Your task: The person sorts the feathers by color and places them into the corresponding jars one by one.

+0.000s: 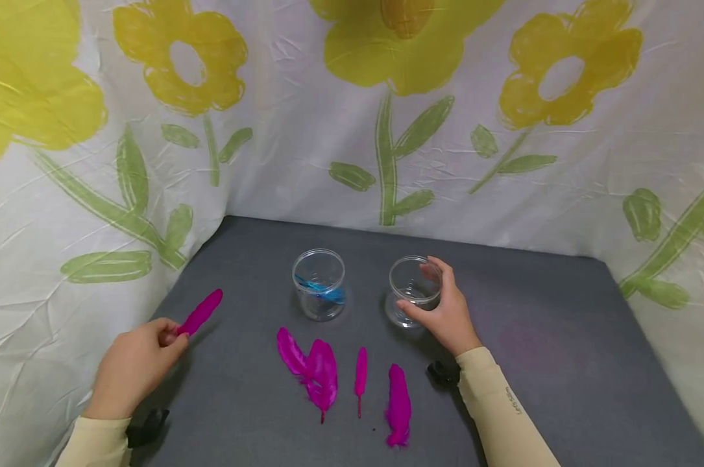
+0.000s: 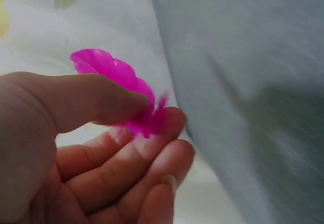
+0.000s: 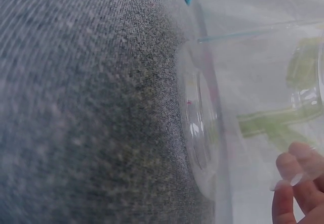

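We see soft light in the head view, a shadow beside the left hand (image 1: 132, 363) and glints on the right jar (image 1: 407, 288); in the right wrist view the near table (image 3: 66, 143) blurs.

feathers (image 1: 322, 376), jars (image 1: 319, 287) on grey table (image 1: 573, 402)

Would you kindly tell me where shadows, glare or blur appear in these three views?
Head view: soft shadow on the table beside the left hand, glints on the held jar; left wrist: soft-edged shadow on the table, magenta feather partly blurred; right wrist: table weave blurred lower left, glints on the held jar's base.
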The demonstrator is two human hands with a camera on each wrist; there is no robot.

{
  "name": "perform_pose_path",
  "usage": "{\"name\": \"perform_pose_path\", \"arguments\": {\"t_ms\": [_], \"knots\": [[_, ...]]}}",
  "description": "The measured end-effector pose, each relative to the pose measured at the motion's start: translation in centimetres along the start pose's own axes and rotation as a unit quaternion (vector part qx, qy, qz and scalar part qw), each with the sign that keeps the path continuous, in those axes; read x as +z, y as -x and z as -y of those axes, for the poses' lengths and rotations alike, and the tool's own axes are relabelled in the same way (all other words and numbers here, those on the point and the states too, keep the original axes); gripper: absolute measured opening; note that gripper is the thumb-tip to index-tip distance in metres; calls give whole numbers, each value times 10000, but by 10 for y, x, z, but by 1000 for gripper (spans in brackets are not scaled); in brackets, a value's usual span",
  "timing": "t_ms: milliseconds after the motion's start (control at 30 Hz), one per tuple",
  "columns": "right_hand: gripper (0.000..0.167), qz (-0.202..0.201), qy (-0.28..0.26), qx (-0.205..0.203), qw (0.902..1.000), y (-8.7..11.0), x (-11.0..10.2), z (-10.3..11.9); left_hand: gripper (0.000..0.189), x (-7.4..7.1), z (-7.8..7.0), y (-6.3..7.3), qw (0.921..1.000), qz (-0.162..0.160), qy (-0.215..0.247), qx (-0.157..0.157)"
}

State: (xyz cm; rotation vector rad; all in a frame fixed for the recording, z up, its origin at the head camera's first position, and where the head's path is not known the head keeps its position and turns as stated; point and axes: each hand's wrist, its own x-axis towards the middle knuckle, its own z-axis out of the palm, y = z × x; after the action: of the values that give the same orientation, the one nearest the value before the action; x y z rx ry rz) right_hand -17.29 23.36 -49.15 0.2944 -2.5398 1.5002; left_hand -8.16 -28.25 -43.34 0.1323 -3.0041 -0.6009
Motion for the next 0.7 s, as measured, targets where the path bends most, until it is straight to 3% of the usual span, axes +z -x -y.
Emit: {"name": "perform_pose_path", "arguments": {"t_ms": [167,367,700], "knots": [[105,103,-10,70,9999,-1,-1,0,16,-5,-34,-14,9986,-238,-2,465],[105,192,-94,109,9997,-2,-1,1,9,-13,-80,-33,9911,-638,-7,1170],[107,286,-129,99,9995,-2,2,-1,5,-14,-147,-53,9817,-576,-108,1813]]}}
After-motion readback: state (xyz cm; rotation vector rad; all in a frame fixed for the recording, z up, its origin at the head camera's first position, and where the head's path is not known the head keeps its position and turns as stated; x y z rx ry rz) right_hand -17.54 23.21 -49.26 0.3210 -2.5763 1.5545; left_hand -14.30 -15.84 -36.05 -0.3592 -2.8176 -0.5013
